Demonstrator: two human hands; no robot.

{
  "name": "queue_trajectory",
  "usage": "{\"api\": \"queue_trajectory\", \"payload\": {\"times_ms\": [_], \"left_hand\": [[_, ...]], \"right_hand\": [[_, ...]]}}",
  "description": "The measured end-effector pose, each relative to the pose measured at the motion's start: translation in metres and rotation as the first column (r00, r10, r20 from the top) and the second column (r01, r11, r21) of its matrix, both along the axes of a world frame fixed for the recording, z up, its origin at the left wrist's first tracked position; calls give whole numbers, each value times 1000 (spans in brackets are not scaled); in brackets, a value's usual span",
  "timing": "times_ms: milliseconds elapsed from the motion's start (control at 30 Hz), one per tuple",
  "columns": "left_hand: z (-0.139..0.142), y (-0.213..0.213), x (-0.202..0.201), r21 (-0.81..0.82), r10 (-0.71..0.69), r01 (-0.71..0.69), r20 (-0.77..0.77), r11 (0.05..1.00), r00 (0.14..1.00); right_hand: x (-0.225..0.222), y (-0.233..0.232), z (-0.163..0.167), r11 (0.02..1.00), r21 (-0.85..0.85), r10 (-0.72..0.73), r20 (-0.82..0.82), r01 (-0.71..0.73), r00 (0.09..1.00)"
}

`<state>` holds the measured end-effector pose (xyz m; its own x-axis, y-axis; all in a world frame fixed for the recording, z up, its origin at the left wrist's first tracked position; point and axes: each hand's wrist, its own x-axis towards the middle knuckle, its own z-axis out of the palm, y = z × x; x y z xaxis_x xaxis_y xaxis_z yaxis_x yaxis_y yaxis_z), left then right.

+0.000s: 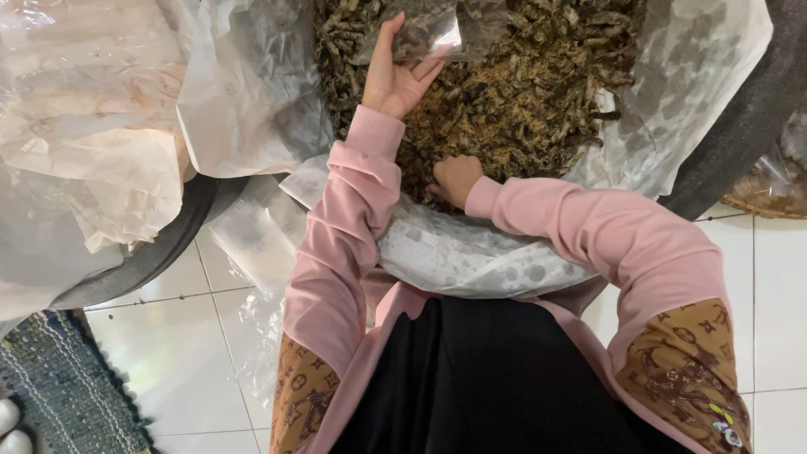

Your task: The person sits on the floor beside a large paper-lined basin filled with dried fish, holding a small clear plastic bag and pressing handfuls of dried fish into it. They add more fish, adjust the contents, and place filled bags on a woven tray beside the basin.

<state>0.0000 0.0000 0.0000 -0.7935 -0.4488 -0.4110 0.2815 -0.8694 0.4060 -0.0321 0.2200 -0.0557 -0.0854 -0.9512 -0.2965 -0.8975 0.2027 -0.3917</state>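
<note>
A big heap of dark dried strips and golden crumbs [521, 92] fills a basin lined with clear plastic sheeting [672, 101]. My left hand [395, 71] holds a small clear plastic bag [424, 34] upright over the heap, with some dried pieces inside it. My right hand [454, 178] is down in the near edge of the heap, fingers curled into the dried pieces. Both arms wear pink sleeves.
A second dark basin [160, 244] lined with crumpled plastic and pale paper sits at the left. A stack of clear bags [252, 235] lies on the white tiled floor between the basins. A woven mat [59, 387] is at the lower left, a woven basket [773, 189] at the right edge.
</note>
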Motion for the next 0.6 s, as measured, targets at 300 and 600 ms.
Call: {"api": "queue_trajectory", "payload": {"times_ms": [300, 600], "left_hand": [[71, -44, 32, -22, 12, -12, 0, 1000, 1000], [114, -71, 53, 14, 18, -18, -3, 1000, 1000]], "right_hand": [[15, -51, 64, 985, -44, 168, 3, -168, 986], [35, -73, 110, 987, -38, 157, 14, -157, 987]]}}
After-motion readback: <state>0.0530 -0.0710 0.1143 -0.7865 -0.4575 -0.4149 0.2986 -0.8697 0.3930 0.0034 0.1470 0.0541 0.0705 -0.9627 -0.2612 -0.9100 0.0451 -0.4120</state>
